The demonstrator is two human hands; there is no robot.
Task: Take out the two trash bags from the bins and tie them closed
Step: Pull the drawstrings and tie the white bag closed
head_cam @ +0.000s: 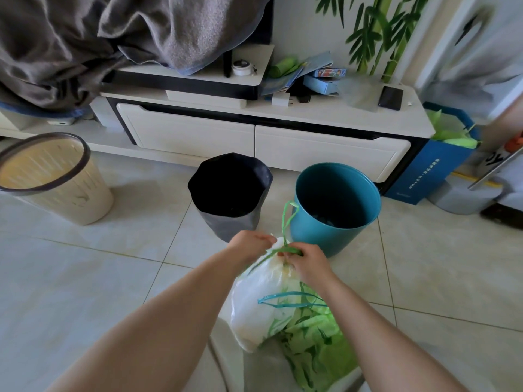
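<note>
White trash bag (263, 304) stands on the tiled floor (85, 278), just in front of the blue bin (319, 236). The head view shows both hands at its gathered top. The left hand (250, 244) has its grip closed on the bag's neck. The right hand (308, 264) has its grip curled round the green drawstring (285, 222), whose loop sticks up beside the blue bin. A green trash bag (317, 343) with a blue drawstring (285, 297) lies against the white one, nearer the person. A black-lined bin (226, 224) stands left of the blue bin, and a beige bin (70, 199) stands well apart at far left.
</note>
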